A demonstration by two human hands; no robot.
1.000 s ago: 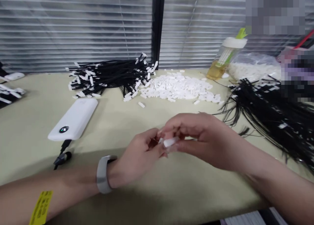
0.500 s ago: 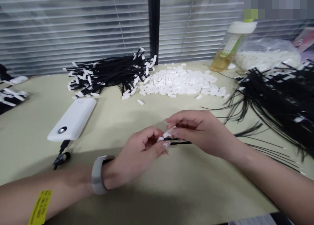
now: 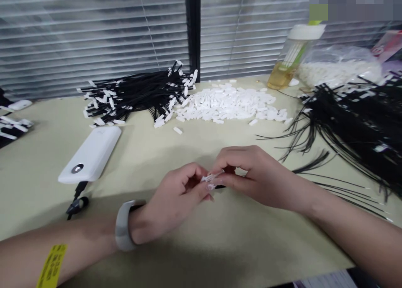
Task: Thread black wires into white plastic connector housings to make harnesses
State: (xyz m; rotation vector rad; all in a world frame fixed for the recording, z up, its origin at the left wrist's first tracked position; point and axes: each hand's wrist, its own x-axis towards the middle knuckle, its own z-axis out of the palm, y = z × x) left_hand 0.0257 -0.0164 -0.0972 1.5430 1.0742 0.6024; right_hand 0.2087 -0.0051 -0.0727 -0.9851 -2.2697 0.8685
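My left hand (image 3: 176, 195) and my right hand (image 3: 251, 175) meet over the beige table (image 3: 201, 246), fingertips pinched together on a small white plastic connector (image 3: 210, 178). A thin black wire strip (image 3: 221, 186) pokes out from under my right fingers. A grey band sits on my left wrist (image 3: 124, 231), and a yellow sticker (image 3: 52, 265) is on that forearm. Behind my hands lies a heap of loose white connectors (image 3: 229, 105). A bundle of black wires with white ends (image 3: 135, 95) lies at the back left.
A white power bank (image 3: 91, 154) with a black cable plugged in lies at the left. A large pile of black wires (image 3: 354, 124) covers the right side. A jar of yellowish liquid (image 3: 290, 57) and a clear bag of white parts (image 3: 336, 68) stand by the blinds.
The view has tilted down a little and shifted. My hands have stayed together, the right one sliding slightly lower and closer onto the connector held by the left.
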